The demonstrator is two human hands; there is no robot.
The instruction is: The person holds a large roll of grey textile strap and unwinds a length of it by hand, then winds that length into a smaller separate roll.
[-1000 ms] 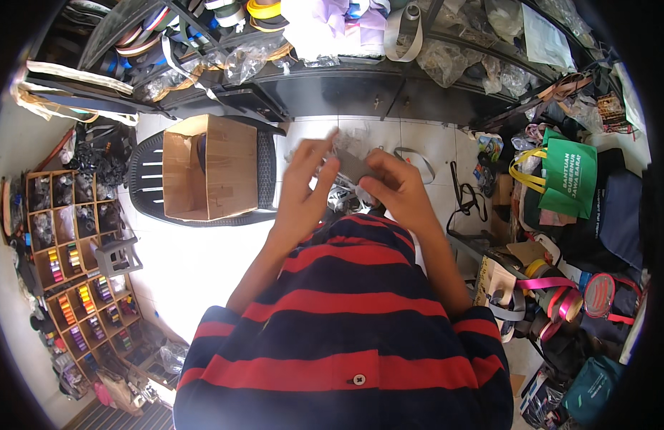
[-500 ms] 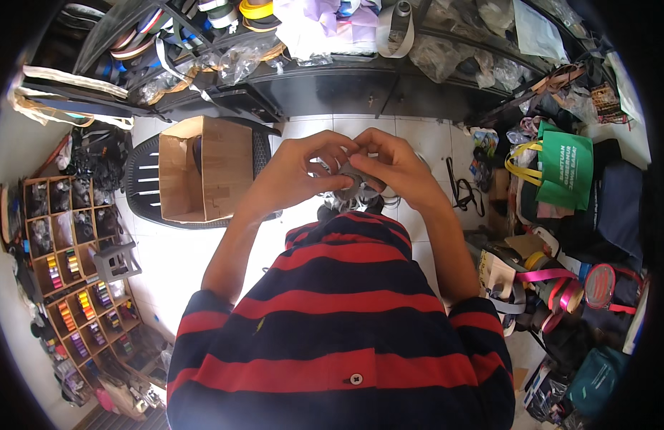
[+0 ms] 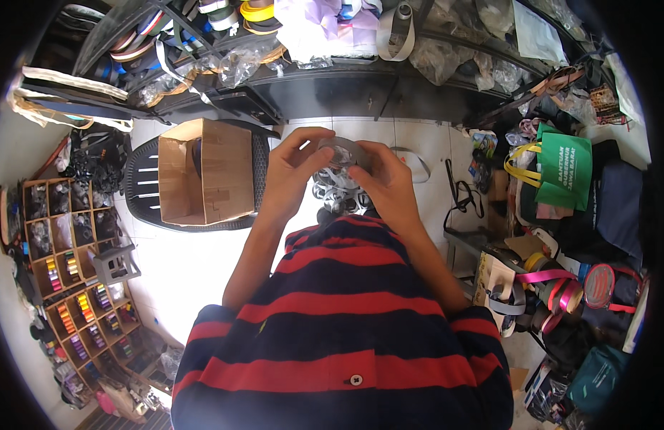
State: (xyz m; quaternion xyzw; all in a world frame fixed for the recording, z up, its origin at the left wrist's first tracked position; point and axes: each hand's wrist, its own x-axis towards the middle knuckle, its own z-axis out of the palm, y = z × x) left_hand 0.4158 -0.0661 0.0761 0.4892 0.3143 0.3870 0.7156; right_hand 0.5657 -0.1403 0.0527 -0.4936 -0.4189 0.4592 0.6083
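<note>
1. Nearest is the person's red-and-navy striped shirt (image 3: 346, 308), both forearms reaching forward past it.
2. The left hand (image 3: 295, 170) grips the left side of a grey ring-shaped roll (image 3: 358, 151), thumb on its near face.
3. The right hand (image 3: 386, 175) clasps the roll's right side, its thumb near the lower edge. The roll is held up between both hands, in front of the shirt's hem.
4. Below it lies a tangled greyish heap (image 3: 337, 195), its material unclear.
5. To the left, an open cardboard box (image 3: 230, 172) rests on a black chair (image 3: 261, 154).
6. Farther off stands a black cabinet (image 3: 325, 94).
</note>
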